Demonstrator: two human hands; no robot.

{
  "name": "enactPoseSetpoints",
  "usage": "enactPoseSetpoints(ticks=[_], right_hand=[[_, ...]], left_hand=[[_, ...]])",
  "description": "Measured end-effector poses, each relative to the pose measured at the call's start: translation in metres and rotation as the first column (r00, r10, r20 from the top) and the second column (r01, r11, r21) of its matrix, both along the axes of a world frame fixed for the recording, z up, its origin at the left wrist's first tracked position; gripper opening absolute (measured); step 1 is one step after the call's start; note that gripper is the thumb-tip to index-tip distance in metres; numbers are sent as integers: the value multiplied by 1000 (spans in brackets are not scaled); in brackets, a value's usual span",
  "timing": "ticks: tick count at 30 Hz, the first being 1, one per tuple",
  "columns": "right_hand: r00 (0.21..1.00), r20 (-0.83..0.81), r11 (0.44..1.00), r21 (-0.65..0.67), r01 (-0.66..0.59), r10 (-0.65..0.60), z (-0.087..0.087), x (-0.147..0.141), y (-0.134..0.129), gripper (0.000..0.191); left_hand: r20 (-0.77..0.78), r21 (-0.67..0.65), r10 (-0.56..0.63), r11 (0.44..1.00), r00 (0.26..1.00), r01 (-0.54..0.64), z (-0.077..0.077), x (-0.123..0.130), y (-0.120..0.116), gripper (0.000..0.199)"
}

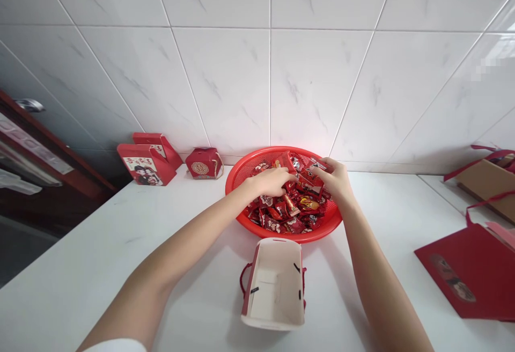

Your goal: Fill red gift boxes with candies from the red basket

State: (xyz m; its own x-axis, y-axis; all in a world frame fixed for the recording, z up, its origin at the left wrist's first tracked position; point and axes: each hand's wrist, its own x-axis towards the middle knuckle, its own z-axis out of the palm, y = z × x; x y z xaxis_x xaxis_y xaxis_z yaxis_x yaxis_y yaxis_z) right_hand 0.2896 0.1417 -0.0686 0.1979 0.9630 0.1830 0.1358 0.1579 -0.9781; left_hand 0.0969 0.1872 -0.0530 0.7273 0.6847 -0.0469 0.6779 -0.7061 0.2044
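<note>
A round red plastic basket (284, 236) sits on the white counter (100, 266) against the wall, heaped with red wrapped sweets (292, 210). My left hand (269, 182) lies over the basket's left half, its fingers among the packets. I cannot tell if it holds one. My right hand (333, 180) is over the basket's right side, its fingers pinching a red wrapped packet (317, 172). Just in front of the basket, between my forearms, stands an open white-lined paper gift box (273, 287) with red edges and red cord handles.
Folded red gift boxes (147, 164) and a small tied red box (204, 163) stand left of the basket. A flat red printed card (470, 271) and a brown cardboard box (486, 185) lie at right. White tiles rise behind; a dark cabinet (40, 153) stands left.
</note>
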Motion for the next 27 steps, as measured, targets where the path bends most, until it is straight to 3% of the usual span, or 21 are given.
enactPoseSetpoints(ticks=[4,9,14,20,23,27], right_hand=[[987,-149,996,-53,-70,61,0,2,-1,33],[979,-197,998,-27,-48,42,4,2,-3,34],[985,-171,1000,-11,-21,19,6,2,-2,33],[989,-147,1000,18,-1,4,6,5,-1,32],[986,-165,1000,24,10,-6,9,8,-3,31],[982,-183,999,23,-36,39,18,10,-8,33]], left_hand=[[-30,62,30,998,999,-28,2,9,-2,21],[47,99,38,994,998,-43,4,0,2,25],[-11,68,-88,994,996,88,-3,7,2,43],[-32,93,-80,992,996,83,-3,16,-1,27],[162,36,24,999,986,-30,4,5,-7,28],[547,-187,204,975,812,-120,6,-13,-21,31]])
